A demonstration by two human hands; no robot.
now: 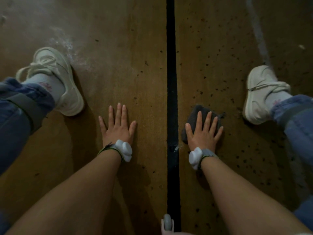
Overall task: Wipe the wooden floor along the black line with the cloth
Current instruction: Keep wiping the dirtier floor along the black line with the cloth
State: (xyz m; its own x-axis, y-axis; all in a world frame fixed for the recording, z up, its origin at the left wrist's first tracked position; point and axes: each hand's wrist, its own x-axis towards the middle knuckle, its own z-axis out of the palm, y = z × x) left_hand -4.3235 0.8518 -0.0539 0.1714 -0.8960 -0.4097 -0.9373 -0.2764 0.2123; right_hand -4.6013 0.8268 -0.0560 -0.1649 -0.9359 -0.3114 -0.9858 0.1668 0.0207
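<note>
Lay flat under the right hand [203,133], the cloth [198,116], just right of the black line [172,99] on the wooden floor [135,48], fingers [208,119] spread wide and pressed on top rather than gripping; rested palm-down on bare boards left of the line, the left hand [118,128], fingers extended, holding nothing. Hidden beneath the palm, much of the cloth; hard to make out in dim light, its folds. Looked dark grey, crumpled, frayed at the far right corner.

Cloth [194,116] under right hand [204,133], right of line [171,82]; left hand [117,128] flat on floor [118,65], left of line.
</note>
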